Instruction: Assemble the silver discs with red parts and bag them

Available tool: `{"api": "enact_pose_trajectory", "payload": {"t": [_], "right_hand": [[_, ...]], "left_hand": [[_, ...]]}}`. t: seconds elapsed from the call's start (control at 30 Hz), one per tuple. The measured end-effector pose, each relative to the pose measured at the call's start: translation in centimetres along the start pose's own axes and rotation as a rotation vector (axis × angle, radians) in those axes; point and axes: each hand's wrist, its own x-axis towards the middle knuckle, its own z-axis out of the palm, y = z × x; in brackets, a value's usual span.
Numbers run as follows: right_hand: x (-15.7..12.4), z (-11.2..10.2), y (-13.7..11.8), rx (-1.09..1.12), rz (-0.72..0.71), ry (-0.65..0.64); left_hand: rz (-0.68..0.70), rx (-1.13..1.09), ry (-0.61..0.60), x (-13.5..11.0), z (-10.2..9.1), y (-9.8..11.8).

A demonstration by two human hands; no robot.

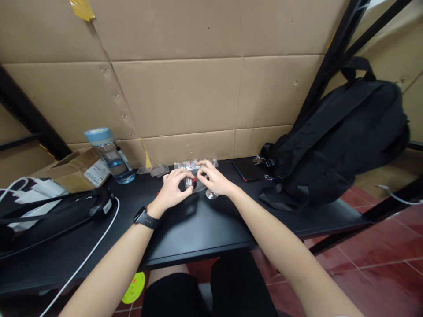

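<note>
Both my hands meet over the far middle of the black table [198, 229]. My left hand [174, 187], with a black watch on its wrist, is closed in a pinch on a small round silvery part with a red bit [192, 181]. My right hand [213, 178] is closed on the same part from the other side. A second small round metal part [211, 194] lies on the table just under my right hand. Several clear plastic bags of small parts [190, 165] lie right behind my fingers, against the cardboard wall.
A black backpack [340, 145] leans at the right, a dark phone [246, 169] beside it. At the left stand a clear water bottle with a blue lid [110, 154], a cardboard box [74, 169], a black strapped device [56, 211] and a white cable [95, 246].
</note>
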Motion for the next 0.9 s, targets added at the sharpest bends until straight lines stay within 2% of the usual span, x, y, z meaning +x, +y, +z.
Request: {"api": "enact_pose_trajectory", "payload": {"t": [0.3,0.43,0.57,0.7,0.8,0.9], "right_hand": [[0.1,0.6,-0.3,-0.045,0.002,-0.081],[0.1,-0.5,0.1,-0.160,-0.005,-0.147],[-0.4,-2.7,0.9,-0.380,0.229,-0.327],[-0.7,-3.7,1.2,-0.365,0.378,-0.520],[-0.7,-3.9,1.2,-0.378,0.384,-0.510],[-0.6,-3.8,0.9,-0.335,0.315,-0.458]], "left_hand": [[0.022,-0.053,0.015,0.2,1.1,-1.0],[-0.020,-0.009,0.000,0.4,0.8,-1.4],[-0.076,0.036,-0.059,0.3,0.0,-1.1],[-0.142,0.065,-0.074,0.3,-0.3,-0.8],[-0.150,0.063,-0.085,0.3,-0.2,-0.7],[-0.168,0.043,-0.085,0.3,-0.1,-0.5]]}}
